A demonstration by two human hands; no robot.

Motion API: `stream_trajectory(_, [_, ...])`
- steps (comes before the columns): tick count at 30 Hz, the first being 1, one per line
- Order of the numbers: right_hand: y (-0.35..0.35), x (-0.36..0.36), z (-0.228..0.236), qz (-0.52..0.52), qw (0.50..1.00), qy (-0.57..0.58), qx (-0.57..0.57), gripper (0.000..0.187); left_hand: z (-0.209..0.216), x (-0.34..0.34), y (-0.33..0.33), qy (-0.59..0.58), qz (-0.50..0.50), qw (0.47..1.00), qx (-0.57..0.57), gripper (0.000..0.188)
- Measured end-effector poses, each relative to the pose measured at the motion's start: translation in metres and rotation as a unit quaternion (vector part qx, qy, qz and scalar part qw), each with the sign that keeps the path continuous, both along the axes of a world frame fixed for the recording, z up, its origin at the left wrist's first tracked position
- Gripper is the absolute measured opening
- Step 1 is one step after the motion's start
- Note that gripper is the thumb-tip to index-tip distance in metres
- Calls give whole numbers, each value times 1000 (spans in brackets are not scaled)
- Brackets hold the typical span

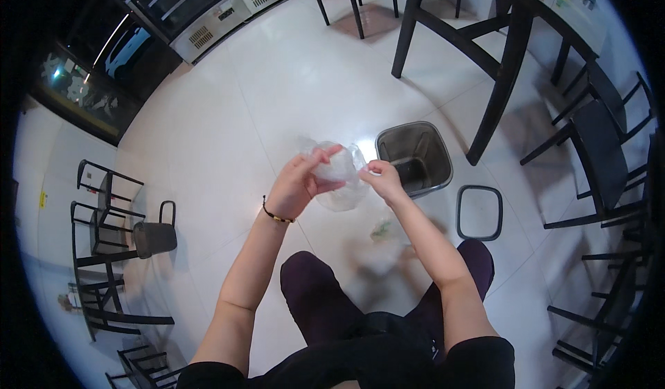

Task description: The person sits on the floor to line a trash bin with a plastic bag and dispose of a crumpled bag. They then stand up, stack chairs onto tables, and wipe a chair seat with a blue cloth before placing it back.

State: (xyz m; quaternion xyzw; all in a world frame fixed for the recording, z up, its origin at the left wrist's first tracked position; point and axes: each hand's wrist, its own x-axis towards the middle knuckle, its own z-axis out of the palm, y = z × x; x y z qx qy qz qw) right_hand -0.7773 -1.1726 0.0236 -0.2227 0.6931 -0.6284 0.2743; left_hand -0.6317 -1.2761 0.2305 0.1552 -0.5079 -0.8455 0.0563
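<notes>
A thin clear plastic bag (339, 195) hangs crumpled between my two hands, above the floor. My left hand (298, 184) has it between thumb and fingers, which are curved around the bunched film. With the fingertips pinched together, my right hand (382, 180) grips the bag's right edge. Just beyond my right hand stands a dark grey square bin (433, 155) without a liner. On the floor to its right lies a loose dark rectangular rim (479, 187).
A small clear packet with green marks (381, 230) lies on the floor before my knees. A black-legged table (509, 77) stands beyond the bin. Black chairs (599, 146) line the right side. Another bin (155, 239) stands by chairs at left.
</notes>
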Motion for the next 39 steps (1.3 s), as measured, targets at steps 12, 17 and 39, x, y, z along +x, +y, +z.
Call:
stream_trajectory(12, [137,-100,48,-148,925,-267,-228,23,-55,-31,-24,-25,159,962,219,34])
stream_trajectory(17, [170,-121,63,-188,915,-247,-259,22,-91,-70,-13,-33,61,964,257,43])
stream_trajectory(39, [123,-166,-96,-144,959,160,185,30,-225,-96,25,-263,100,957,-67,34])
